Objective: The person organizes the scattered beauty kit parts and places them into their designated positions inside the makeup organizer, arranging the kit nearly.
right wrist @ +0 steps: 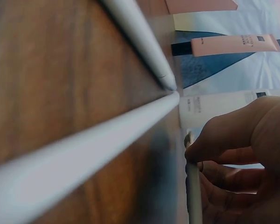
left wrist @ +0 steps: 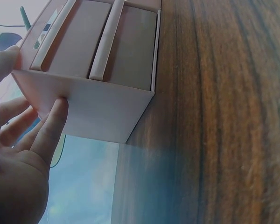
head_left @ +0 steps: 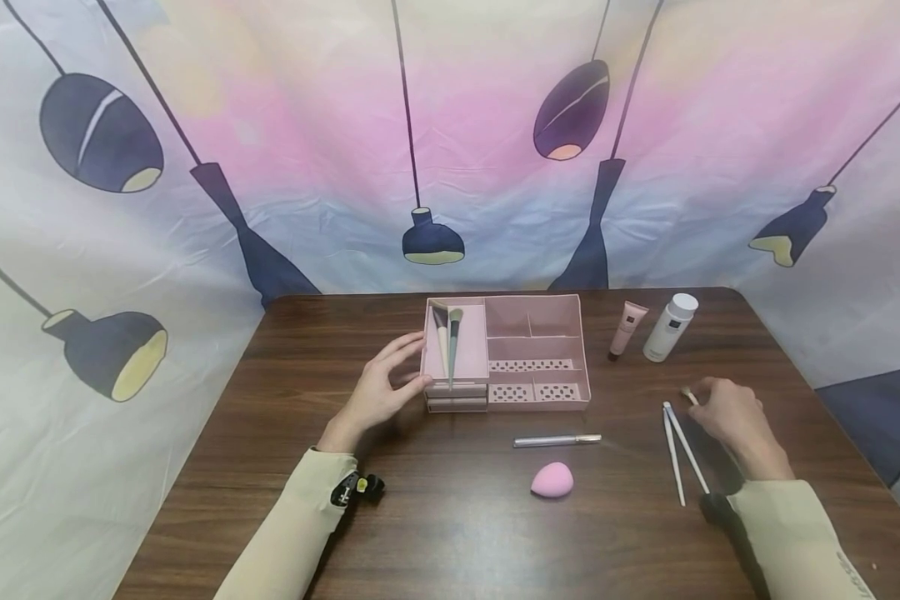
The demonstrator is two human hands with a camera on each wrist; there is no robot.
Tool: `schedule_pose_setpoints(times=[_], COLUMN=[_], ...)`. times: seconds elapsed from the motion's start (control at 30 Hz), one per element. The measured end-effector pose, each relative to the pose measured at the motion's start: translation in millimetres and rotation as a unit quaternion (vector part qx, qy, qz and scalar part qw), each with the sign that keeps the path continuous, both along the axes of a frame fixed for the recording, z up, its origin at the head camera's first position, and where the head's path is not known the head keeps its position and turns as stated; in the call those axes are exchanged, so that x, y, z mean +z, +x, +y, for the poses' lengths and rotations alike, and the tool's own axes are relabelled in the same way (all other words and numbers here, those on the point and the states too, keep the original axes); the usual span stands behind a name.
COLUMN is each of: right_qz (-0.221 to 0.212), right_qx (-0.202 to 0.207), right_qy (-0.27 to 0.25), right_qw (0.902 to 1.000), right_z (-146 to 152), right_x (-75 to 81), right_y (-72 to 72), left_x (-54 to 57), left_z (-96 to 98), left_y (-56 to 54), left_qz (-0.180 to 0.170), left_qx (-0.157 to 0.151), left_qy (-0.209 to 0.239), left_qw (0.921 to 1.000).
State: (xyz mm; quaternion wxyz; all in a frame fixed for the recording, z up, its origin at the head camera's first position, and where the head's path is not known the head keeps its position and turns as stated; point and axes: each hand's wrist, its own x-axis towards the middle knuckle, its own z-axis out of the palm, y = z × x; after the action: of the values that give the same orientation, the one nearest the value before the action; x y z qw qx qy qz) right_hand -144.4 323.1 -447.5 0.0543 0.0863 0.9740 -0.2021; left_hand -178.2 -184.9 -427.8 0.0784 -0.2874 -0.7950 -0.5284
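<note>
In the head view, my left hand (head_left: 375, 392) touches the left side of a pink makeup organizer (head_left: 536, 400). Its fingers rest against the side wall and the thumb lies at the top front edge. The left wrist view shows those fingers (left wrist: 56, 121) on the wall beside two drawers (left wrist: 77, 42). Two makeup brushes (head_left: 452, 342) lie on the organizer's left top. At the right, my right hand (head_left: 735, 417) pinches a small makeup brush (right wrist: 193, 186) between thumb and fingers, close over the table. Two slim white sticks (head_left: 673, 450) lie in a V beside it.
Behind the right hand stand a pink tube (head_left: 627, 329) and a white bottle (head_left: 671, 329) with a white cap. A silver pen-like stick (head_left: 557, 441) and a pink makeup sponge (head_left: 552, 481) lie on the wooden table (head_left: 450, 542) before the organizer. A printed cloth (head_left: 345, 125) hangs behind.
</note>
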Motion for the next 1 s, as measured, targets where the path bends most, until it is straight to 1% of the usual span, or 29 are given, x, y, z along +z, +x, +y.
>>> schedule_pose_setpoints(times=[0.1,0.23,0.33,0.5,0.63,0.83,1.0], right_qz=[0.013,0.047,0.069,0.082,0.090,0.102,0.130], right_qx=[0.003,0.014,0.019,0.025,0.032,0.050,0.071], right_qy=[0.003,0.010,0.008,0.000,-0.001,-0.018,-0.022], right_qw=[0.9999,0.9988,0.9974,0.9963,0.9954,0.9934,0.9887], right_z=[-3,-8,-14,-24,-31,-46,-60], right_x=[2.8,7.5,11.2,18.7,22.5,27.6,32.7], right_y=[-1.0,-4.3,-8.2,-12.7,-13.7,-17.5,-22.1], left_x=[10.5,11.5,10.8,12.4,12.1,11.5,12.2], left_z=[1.9,1.5,0.0,-0.7,0.1,1.4,2.5], left_y=[6.2,7.4,7.2,6.8,6.1,6.7,7.3], left_qz=[-0.009,-0.009,0.003,0.016,0.008,-0.001,0.001], left_qx=[-0.005,-0.004,0.004,0.009,0.005,0.007,0.006], left_qy=[-0.001,-0.001,-0.007,-0.013,-0.012,-0.013,-0.014], left_qw=[0.9999,0.9999,1.0000,0.9997,0.9999,0.9999,0.9999])
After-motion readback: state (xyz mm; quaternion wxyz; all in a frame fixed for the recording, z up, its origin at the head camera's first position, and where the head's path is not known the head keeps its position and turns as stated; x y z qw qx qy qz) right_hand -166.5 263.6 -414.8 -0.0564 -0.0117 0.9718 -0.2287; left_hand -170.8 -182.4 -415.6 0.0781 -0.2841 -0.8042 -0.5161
